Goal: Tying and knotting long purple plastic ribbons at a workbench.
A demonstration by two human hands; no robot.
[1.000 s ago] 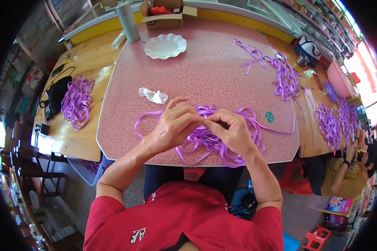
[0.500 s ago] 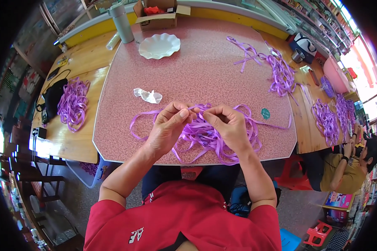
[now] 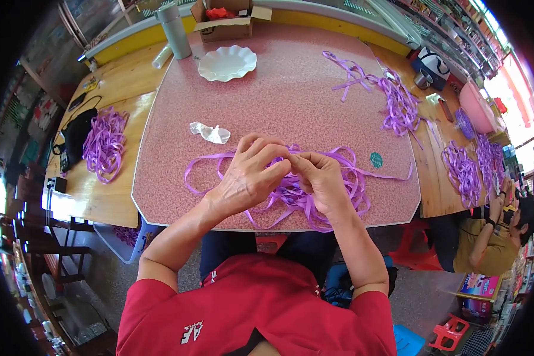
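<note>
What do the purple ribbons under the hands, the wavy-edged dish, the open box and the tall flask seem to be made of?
Ribbons: probably satin-like synthetic fabric; thin, flat, softly shiny loops.
Dish: smooth, pale, fluted; ceramic or plastic, the look leaves it open.
Box: likely matt brown cardboard; thin folded-out flaps.
Flask: perhaps painted metal; smooth grey-green surface, soft sheen.

The person wears a red shirt [image 3: 249, 314] with short sleeves [image 3: 151, 292], white lettering [image 3: 191, 332] on the left of the chest and smaller white marks [image 3: 212, 276] (only partly visible) lower down. Black trim [image 3: 257, 339] shows at the neck. The trousers [image 3: 222, 248] are dark; left hand [image 3: 246, 176] and right hand [image 3: 321, 180] are bare.
</note>
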